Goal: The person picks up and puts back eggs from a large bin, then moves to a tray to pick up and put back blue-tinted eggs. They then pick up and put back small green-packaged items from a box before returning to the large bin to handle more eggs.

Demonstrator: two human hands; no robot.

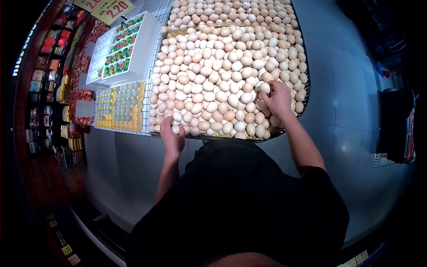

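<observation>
A wide heap of loose brown and cream eggs fills a display with a dark wire rim. At the heap's right side, my right hand has its thumb and fingers closed round a pale egg. My left hand is at the near left corner, its fingers curved against a whitish egg among the others; whether it grips that egg is unclear.
Left of the heap are yellow trays of bluish eggs, on a wire grid. Behind them stands a white box with green and red packs, below price signs. Stocked shelves line the far left; grey floor lies right.
</observation>
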